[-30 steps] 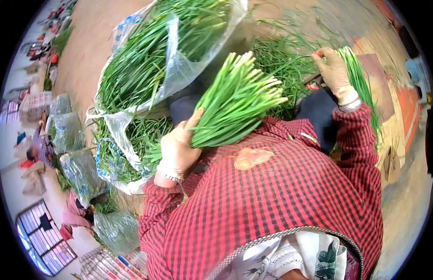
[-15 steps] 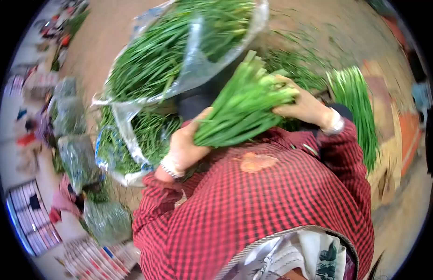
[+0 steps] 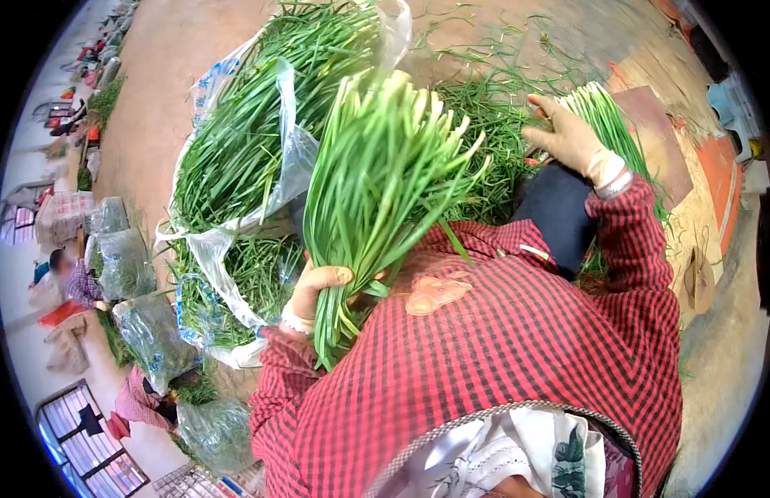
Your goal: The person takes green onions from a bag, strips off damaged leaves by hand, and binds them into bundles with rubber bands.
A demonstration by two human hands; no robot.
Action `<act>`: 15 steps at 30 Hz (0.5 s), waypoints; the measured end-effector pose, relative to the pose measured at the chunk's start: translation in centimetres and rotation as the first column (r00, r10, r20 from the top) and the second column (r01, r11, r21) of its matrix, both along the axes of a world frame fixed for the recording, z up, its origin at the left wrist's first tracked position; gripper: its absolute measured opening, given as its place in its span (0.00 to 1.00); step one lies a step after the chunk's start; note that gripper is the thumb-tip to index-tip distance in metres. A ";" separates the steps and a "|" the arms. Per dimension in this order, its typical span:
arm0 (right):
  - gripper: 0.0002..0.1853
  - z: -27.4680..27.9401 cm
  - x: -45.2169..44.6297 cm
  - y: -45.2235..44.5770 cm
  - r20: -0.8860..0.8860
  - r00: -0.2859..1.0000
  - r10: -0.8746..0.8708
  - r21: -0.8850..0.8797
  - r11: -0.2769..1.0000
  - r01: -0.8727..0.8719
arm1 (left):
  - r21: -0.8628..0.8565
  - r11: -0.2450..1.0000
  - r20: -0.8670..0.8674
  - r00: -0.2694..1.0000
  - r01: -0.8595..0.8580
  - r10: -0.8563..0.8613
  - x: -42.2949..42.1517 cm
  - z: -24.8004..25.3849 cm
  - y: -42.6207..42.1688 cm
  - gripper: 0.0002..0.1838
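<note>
Wrapped around the lower green part of a large bunch of long green stalks (image 3: 377, 174) is my left hand (image 3: 314, 295), in a pale glove. The bunch stands nearly upright before my chest, pale ends up. My right hand (image 3: 567, 137), gloved too, is raised apart from the bunch with its fingers spread and nothing in them. Just right of it lies a neat bundle of stalks (image 3: 609, 120). Behind the held bunch, an open plastic bag (image 3: 289, 158) bears many more stalks.
Loose green leaves (image 3: 501, 124) litter the ground. A second bag of greens (image 3: 256, 278) is at the left. Wrapped bundles (image 3: 153, 332) stand further left, near two people (image 3: 82, 278). A blue plastic object (image 3: 729, 116) is at the far right.
My right hand has let go of the bunch and moved right, its fingers now spread. The bunch in my left hand has tipped more upright and its stalks have fanned out.
</note>
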State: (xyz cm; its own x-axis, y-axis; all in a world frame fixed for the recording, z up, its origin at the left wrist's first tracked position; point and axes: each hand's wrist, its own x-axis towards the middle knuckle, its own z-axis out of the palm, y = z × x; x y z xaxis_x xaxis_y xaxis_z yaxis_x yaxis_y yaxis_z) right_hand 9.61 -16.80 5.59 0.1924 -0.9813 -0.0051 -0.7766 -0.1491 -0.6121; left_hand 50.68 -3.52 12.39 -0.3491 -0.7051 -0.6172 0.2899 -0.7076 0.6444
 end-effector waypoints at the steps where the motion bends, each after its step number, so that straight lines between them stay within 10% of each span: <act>1: 0.37 0.2 0.1 -0.2 0.067 0.994 0.089 0.082 0.992 -0.095 | 0.040 0.999 -0.141 0.989 -0.026 0.031 -0.2 -0.5 0.0 0.34; 5: 0.27 1.6 2.4 0.1 0.456 0.886 0.087 -0.125 0.992 -0.034 | 0.134 0.991 -0.441 0.894 -0.019 0.077 -1.4 -0.9 0.0 0.34; 8: 0.20 5.4 4.0 0.1 0.357 0.928 0.110 -0.227 0.973 -0.028 | 0.155 0.988 -0.427 0.902 0.016 0.053 -1.9 -1.2 0.1 0.34; 10: 0.17 6.8 5.4 -0.1 0.243 0.917 0.317 -0.475 0.863 -0.172 | 0.265 0.934 -0.119 0.954 -0.238 0.277 -4.1 0.1 0.3 0.34; 15: 0.40 8.9 10.7 1.0 -0.102 0.787 0.608 -0.498 0.654 -0.569 | 0.082 0.988 -0.360 0.928 0.129 -0.092 -1.0 -3.7 0.5 0.35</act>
